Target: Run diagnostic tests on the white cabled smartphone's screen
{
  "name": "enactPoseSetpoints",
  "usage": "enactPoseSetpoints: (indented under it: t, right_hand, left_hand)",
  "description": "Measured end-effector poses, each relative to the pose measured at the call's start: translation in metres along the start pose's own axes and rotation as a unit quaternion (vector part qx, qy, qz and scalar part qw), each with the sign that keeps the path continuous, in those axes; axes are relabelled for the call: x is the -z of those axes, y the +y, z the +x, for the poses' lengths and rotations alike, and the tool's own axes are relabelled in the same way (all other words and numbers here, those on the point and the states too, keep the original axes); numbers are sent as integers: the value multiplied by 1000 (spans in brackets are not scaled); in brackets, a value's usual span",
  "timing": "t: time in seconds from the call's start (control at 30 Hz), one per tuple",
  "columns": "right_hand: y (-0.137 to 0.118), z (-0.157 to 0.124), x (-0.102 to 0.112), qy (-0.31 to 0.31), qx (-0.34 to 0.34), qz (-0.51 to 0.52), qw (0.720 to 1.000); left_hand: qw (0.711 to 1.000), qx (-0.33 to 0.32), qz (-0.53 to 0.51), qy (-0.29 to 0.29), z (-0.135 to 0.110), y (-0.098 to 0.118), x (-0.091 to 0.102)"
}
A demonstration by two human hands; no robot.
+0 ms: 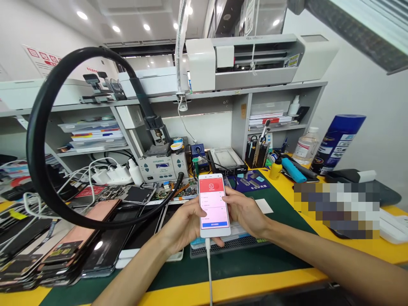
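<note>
A white smartphone [215, 206] is held upright in both hands, its lit screen facing me with a red top band and a blue bar at the bottom. My left hand [189, 219] grips its left side, the thumb lying over the screen's left edge. On the other side my right hand [240, 210] is closed around the phone, with the thumb at the screen's right edge and other fingers partly hidden behind. A white charging cable [209, 263] is plugged into the phone's lower end and runs down toward me.
Stacked phone screens and parts [79, 229] cover the bench's left. A thick black hose [32, 140] loops from a rework station [162, 165]. On the right stand a yellow bottle [276, 168], a clear bottle [306, 145] and a blue spray can [338, 142]. A green mat [255, 265] lies below.
</note>
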State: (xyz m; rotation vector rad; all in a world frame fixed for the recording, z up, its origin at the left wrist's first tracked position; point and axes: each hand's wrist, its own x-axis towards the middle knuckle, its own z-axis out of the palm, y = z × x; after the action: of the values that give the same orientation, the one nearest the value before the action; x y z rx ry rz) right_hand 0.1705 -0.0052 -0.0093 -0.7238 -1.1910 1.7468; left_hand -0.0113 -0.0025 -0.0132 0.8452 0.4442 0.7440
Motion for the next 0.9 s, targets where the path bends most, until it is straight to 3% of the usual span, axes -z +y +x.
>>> enactPoseSetpoints:
  t: [0.9]
  right_hand:
    - [8,5,6,-3,14,-25,1000]
  left_hand:
    - [1000,4,23,-6,1,0,4]
